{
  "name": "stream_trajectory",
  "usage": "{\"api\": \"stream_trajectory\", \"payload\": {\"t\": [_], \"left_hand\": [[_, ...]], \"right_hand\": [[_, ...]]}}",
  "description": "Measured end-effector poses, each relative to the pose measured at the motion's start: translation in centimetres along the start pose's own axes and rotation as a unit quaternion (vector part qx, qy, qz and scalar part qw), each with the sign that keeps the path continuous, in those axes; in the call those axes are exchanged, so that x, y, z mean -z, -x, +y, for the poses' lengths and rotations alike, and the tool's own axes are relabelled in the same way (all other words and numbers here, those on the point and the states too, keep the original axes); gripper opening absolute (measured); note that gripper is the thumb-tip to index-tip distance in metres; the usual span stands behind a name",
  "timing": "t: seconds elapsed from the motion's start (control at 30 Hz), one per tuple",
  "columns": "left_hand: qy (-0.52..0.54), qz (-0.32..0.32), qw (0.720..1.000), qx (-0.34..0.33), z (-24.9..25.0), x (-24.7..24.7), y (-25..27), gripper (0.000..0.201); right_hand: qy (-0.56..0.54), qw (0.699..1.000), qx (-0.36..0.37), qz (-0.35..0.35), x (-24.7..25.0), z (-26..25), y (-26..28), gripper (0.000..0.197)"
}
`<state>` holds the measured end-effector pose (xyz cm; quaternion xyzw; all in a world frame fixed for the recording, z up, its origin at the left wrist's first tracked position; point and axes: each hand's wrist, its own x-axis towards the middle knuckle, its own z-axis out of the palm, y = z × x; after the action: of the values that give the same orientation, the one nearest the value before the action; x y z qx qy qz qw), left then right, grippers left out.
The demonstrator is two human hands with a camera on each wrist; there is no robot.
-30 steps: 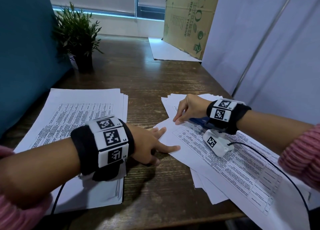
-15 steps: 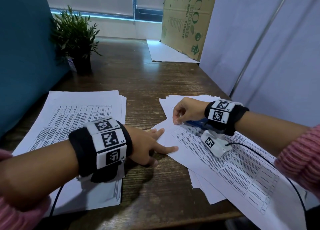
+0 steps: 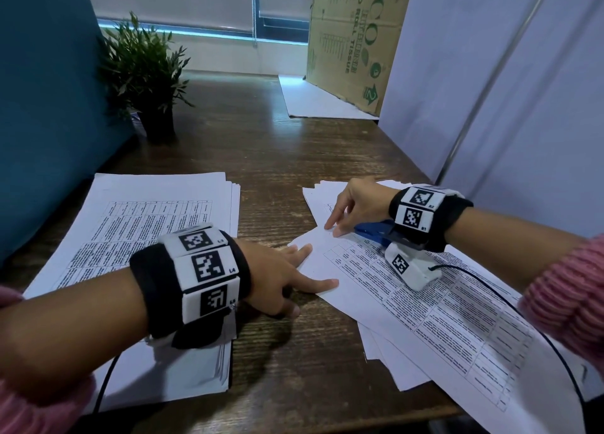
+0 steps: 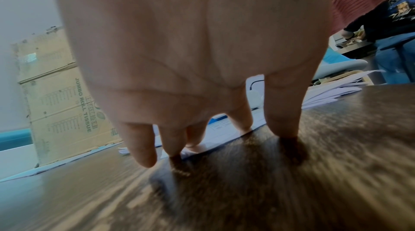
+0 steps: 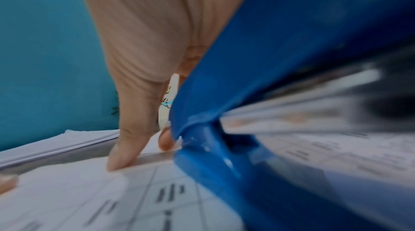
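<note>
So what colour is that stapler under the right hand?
The stapler is blue; the right wrist view shows it best.

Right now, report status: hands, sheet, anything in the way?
Left hand flat on top sheet. Right hand fingertips on sheet, blue stapler beneath; grip hidden. Black cable trails over sheet.

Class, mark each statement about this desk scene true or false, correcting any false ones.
1. The left hand rests straight fingers on the loose printed white sheet. True.
2. The blue plastic stapler lies beside the green potted plant. False: it is under the right hand.
3. A neat stack of printed papers lies on the dark wooden table, on its left side. True.
4. The brown cardboard box lies flat on the papers. False: it stands upright at the table's far side.
</note>
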<state>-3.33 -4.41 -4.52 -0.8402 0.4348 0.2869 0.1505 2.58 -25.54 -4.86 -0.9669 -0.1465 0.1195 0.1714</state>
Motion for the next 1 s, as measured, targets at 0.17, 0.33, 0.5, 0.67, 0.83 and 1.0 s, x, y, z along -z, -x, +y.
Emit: {"api": "stream_trajectory", "payload": {"t": [0.17,0.33,0.5,0.67,0.83,1.0], "left_hand": [[0.002,0.0,1.0,0.0,0.0,0.1,0.0,0.063],[0.006,0.004,1.0,0.0,0.0,-0.1,0.0,0.063],[0.002,0.005,1.0,0.0,0.0,-0.1,0.0,0.063],[0.006,0.012,1.0,-0.002,-0.1,-0.3,-0.1,0.063],[0.002,0.006,1.0,-0.002,0.1,-0.1,-0.1,0.063],[0.008,-0.003,1.0,-0.003,-0.2,-0.1,-0.4,0.065]], "right_hand": [[-0.022,1.0,-0.002,-0.001,-0.2,0.4,-0.2,0.011],[0.004,1.0,-0.002,-0.026,-0.3,0.3,-0.3,0.006],[0.093,0.995,0.025,-0.04,-0.7,-0.1,0.1,0.01],[0.149,0.987,0.03,-0.05,-1.3,-0.3,0.4,0.007],[0.147,0.988,0.024,-0.036,-1.0,-0.4,0.7,0.008],[0.077,0.993,0.052,0.071,1.6,-0.3,3.5,0.012]]}}
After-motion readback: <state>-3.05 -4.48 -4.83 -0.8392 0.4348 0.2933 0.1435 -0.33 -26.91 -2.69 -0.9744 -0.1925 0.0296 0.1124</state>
